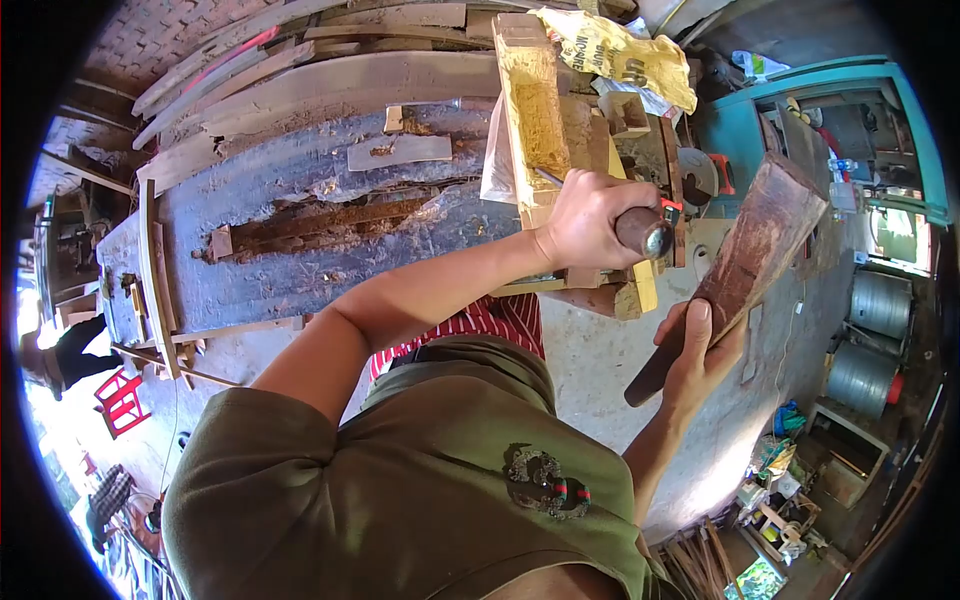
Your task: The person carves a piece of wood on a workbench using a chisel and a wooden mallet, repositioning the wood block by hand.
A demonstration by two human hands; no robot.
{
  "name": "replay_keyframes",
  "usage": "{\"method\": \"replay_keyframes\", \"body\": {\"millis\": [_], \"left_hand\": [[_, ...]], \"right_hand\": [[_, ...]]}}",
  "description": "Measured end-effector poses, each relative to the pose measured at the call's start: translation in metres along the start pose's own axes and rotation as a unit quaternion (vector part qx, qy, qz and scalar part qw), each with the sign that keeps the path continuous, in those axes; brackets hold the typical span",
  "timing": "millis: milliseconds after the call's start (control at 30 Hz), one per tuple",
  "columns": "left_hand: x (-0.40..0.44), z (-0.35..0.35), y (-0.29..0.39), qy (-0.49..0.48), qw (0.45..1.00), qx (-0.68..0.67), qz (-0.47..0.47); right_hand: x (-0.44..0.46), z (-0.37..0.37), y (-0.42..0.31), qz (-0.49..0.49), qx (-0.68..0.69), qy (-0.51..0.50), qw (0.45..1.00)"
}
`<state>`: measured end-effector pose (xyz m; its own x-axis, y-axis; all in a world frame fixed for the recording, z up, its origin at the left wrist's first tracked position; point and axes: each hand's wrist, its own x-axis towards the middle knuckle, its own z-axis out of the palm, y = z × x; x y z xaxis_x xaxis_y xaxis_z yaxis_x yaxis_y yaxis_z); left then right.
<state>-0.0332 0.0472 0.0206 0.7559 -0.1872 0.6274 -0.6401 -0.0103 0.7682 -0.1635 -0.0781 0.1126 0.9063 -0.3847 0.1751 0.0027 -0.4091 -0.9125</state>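
Observation:
My left hand (600, 220) is wrapped round the dark handle of a chisel (639, 228), its metal-capped end facing right. The thin blade points toward a pale wooden block (535, 110) with a yellowish hollowed face; whether the tip touches the wood is hard to tell. To the right, my right hand (700, 350) grips the narrow handle of a heavy, dark wooden mallet (765, 230). The thick mallet head is tilted up and to the right, apart from the chisel. Under the block lies a dark, worn workbench (290, 230) with a long, rough trough.
Wood scraps lie on the bench, with long planks (300, 95) behind it. A yellow sack (620, 60) sits beyond the block. Metal drums (862, 380) and a teal cabinet frame (925, 150) stand right. A red stool (122, 403) is on the left floor.

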Motion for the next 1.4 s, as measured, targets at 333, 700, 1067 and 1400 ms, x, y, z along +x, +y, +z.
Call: {"method": "replay_keyframes", "body": {"millis": [333, 700, 1067, 1400], "left_hand": [[0.001, 0.006, -0.014, 0.013, 0.998, -0.004, -0.061], [-0.01, 0.009, -0.01, -0.031, 0.999, 0.026, 0.003], [0.017, 0.011, 0.0, 0.031, 0.997, -0.009, -0.072], [0.002, 0.009, -0.012, -0.003, 0.998, 0.005, -0.056]], "right_hand": [[0.001, 0.011, 0.003, -0.02, -0.063, -0.041, 0.997], [-0.001, 0.012, 0.018, -0.018, -0.11, -0.055, 0.992], [0.004, 0.007, 0.006, 0.007, 0.066, -0.028, 0.997], [0.017, 0.002, 0.009, -0.11, -0.197, -0.064, 0.972]]}}
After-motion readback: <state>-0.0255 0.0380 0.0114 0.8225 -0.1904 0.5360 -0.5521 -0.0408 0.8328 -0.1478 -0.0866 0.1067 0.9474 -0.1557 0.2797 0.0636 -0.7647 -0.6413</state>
